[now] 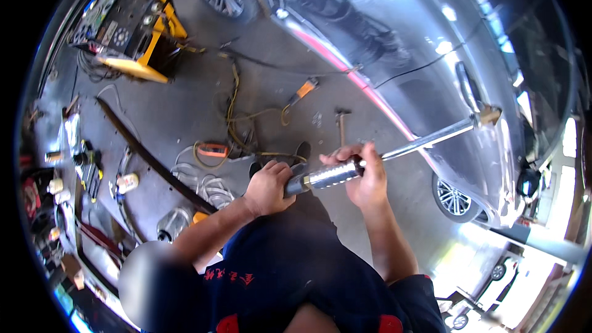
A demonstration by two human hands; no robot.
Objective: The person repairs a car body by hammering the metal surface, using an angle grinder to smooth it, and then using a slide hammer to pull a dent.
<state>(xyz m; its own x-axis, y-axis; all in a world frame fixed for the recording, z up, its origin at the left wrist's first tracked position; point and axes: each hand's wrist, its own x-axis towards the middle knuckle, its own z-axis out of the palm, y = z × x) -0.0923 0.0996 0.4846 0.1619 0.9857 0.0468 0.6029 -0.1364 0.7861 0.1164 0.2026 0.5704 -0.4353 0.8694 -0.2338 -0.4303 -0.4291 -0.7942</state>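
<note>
A slide hammer (336, 174) with a long bright rod reaches from my waist to the grey car's side panel (425, 117). My left hand (269, 186) is closed around its near end, by the dark grip. My right hand (367, 182) is wrapped about the front of the shiny ribbed cylinder, where the rod begins; its fingers partly show above the metal. At the far end, a brownish tip piece (490, 116) is at the panel, close to the door handle (468, 83). Whether the tip is fixed to the panel I cannot tell.
A yellow-framed machine (132, 31) with cables stands at the far left. On the floor lie a hammer (343, 126), an orange tool (304, 90), an orange meter-like device (213, 150), coiled hoses (213, 188) and a long dark strip (151, 157). Tools and bottles crowd the left side.
</note>
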